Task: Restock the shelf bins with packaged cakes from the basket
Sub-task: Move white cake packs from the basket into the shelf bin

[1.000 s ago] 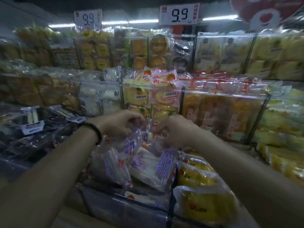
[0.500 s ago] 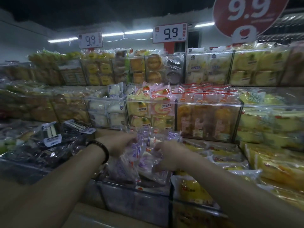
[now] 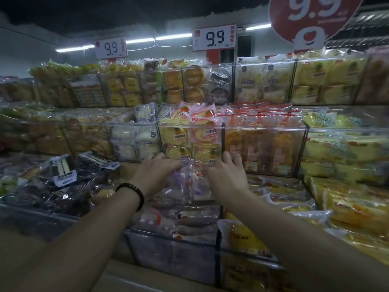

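Observation:
Clear-wrapped cakes with purple print (image 3: 185,186) stand in a clear front bin (image 3: 174,247) on the lowest shelf tier. My left hand (image 3: 156,175), a dark bracelet on its wrist, presses against their left side with fingers stretched forward. My right hand (image 3: 228,175) lies against their right side, fingers straight and reaching toward the bin behind. More of the same packs lie flat in the bin below the hands. No basket is in view.
Behind stands a bin of orange swirl-roll packs (image 3: 193,142), with a bin of white buns (image 3: 134,142) to its left and orange cakes (image 3: 263,148) to its right. Yellow cake packs (image 3: 242,239) fill the right bin. Dark sandwich cakes (image 3: 63,171) lie left. Price signs (image 3: 213,37) hang above.
Both hands have moved forward to the back of the bin and their fingers have uncurled, from pinching the pack tops to lying flat against the packs. The camera has tilted up.

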